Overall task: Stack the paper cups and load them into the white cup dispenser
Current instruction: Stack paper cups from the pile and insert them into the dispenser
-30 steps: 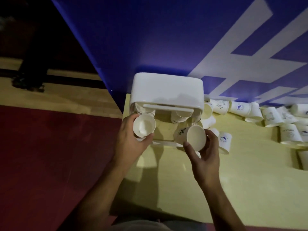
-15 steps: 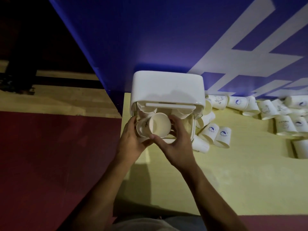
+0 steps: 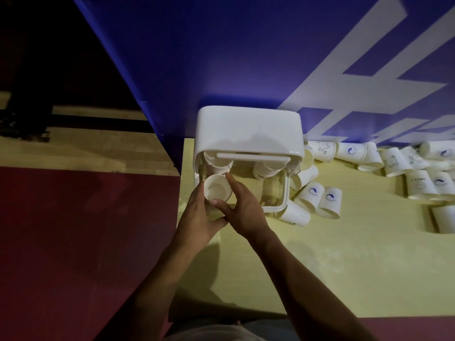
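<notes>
Holding 1 cup (image 3: 218,190) | left hand (image 3: 197,217) + right hand (image 3: 243,210) | 1 dispenser (image 3: 248,129)

1 dispenser (image 3: 248,129), 2 hands (image 3: 197,217), 1 held cup (image 3: 218,190), ~15 loose cups (image 3: 330,201)

Back: the blue wall panel (image 3: 221,57) is standing right behind the white cup dispenser (image 3: 248,129), closing that side off.
Dispenser front, left half: the left hand (image 3: 197,217) and right hand (image 3: 243,207) are crowding in here, both holding one paper cup (image 3: 218,190) under the left stack (image 3: 218,166).
Dispenser front, right half: the room under the right stack (image 3: 266,168) is lying open.
Right flank: toppled cups (image 3: 330,200) are lying against the dispenser's side and front corner, blocking a sideways reach.
Near side: bare yellow table (image 3: 320,267) is stretching toward the person, leaving a wide way in.
Left flank: the dispenser is sitting at the table's edge, with open air over the red floor (image 3: 73,242).
</notes>
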Demonstrator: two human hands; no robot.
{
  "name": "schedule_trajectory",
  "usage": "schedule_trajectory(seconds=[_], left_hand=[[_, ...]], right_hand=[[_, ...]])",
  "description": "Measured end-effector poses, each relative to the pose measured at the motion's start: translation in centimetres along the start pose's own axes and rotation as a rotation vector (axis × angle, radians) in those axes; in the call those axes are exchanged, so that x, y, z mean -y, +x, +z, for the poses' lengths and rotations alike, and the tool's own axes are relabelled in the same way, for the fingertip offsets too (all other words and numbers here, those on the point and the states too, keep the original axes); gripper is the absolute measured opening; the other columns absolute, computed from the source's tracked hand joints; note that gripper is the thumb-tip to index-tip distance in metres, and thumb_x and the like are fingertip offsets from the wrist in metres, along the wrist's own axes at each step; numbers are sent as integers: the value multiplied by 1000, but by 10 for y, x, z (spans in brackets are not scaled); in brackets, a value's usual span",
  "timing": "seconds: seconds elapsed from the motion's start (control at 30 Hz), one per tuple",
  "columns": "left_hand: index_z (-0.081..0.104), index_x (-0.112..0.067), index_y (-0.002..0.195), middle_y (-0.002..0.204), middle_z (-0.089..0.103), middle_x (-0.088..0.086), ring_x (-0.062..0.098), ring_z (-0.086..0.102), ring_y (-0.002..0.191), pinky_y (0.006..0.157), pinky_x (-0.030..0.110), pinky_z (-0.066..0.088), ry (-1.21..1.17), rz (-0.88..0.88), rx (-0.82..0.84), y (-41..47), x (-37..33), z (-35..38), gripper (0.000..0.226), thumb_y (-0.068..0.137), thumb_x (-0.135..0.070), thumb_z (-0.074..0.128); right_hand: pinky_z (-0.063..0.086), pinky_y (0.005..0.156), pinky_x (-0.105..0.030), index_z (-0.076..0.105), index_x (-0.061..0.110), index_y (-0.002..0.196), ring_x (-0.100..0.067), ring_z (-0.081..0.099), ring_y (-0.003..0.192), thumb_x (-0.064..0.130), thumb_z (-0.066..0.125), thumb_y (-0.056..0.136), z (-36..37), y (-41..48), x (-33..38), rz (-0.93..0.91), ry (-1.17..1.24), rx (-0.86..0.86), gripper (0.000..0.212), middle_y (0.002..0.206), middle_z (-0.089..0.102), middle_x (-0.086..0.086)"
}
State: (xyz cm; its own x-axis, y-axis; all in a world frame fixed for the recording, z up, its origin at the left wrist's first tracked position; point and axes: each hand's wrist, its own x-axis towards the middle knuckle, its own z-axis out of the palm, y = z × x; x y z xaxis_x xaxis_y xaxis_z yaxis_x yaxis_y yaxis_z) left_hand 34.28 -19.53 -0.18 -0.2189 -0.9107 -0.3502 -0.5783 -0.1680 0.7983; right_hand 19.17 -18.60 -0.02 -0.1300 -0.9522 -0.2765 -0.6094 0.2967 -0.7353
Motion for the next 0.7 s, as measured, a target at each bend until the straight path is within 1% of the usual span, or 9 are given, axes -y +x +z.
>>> schedule_trajectory(seconds=[0.13, 0.27, 0.33, 0.4, 0.43, 0.47, 0.53, 0.6, 0.7], left_hand=[[21, -31, 161, 151, 42, -8, 14, 56, 125, 95, 31, 52, 87, 6, -17, -2, -2, 0, 106, 78, -35, 87], [12, -25, 164, 165, 28, 1, 22, 41, 144, 103, 43, 50, 184, -59, -45, -9, -11, -7, 108, 83, -44, 81], [27, -19, 161, 158, 39, 4, 16, 47, 133, 91, 36, 47, 198, -41, -188, -24, -28, -5, 90, 87, -45, 73], [46, -16, 149, 140, 55, 5, 15, 56, 117, 82, 30, 45, 163, 87, -293, -39, -51, 5, 68, 88, -32, 73], [52, -15, 143, 134, 59, 5, 17, 60, 114, 82, 28, 46, 158, 146, -284, -43, -64, 16, 60, 89, -25, 74], [55, -15, 139, 131, 61, 4, 17, 62, 113, 83, 26, 47, 158, 191, -234, -44, -76, 29, 54, 89, -21, 75], [58, -19, 133, 126, 62, -3, 14, 63, 111, 84, 25, 49, 175, 275, -92, -42, -100, 60, 45, 90, -21, 73], [56, -24, 131, 127, 59, -8, 12, 61, 113, 84, 29, 54, 229, 345, 2, -35, -124, 94, 42, 92, -29, 69], [47, -25, 144, 146, 48, -7, 16, 49, 132, 99, 34, 48, 343, 327, 141, -14, -157, 153, 57, 93, -39, 67]], right_hand=[[48, 107, -43, 27, 25, 162, -24, 50, 138, 59, 66, 93, -2, 5, 0, -15, -75, 44, 86, 154, 52, -3], [47, 110, -47, 16, 21, 165, -26, 45, 143, 73, 54, 91, -6, -3, 5, 11, -121, 79, 98, 160, 44, -6], [48, 109, -44, 32, 21, 160, -21, 49, 139, 71, 50, 94, -16, -16, -2, 83, -34, 21, 85, 156, 50, -4], [54, 90, -36, 62, 24, 133, -11, 64, 111, 62, 48, 100, -31, -32, -18, 114, 55, -95, 52, 126, 70, 3], [52, 79, -32, 68, 26, 111, -5, 66, 93, 57, 47, 103, -41, -40, -31, 131, 90, -154, 38, 104, 73, 8], [50, 72, -32, 68, 25, 96, -3, 65, 83, 51, 47, 105, -51, -48, -43, 160, 122, -194, 34, 90, 72, 10], [53, 73, -33, 71, 22, 92, -4, 68, 80, 43, 48, 106, -70, -65, -72, 268, 180, -254, 34, 85, 74, 9], [55, 76, -35, 73, 20, 91, -8, 69, 80, 35, 51, 106, -90, -80, -102, 365, 207, -333, 30, 83, 75, 6], [57, 75, -42, 71, 19, 83, -15, 69, 75, 25, 54, 104, -121, -101, -146, 513, 263, -414, 28, 77, 74, 3]])
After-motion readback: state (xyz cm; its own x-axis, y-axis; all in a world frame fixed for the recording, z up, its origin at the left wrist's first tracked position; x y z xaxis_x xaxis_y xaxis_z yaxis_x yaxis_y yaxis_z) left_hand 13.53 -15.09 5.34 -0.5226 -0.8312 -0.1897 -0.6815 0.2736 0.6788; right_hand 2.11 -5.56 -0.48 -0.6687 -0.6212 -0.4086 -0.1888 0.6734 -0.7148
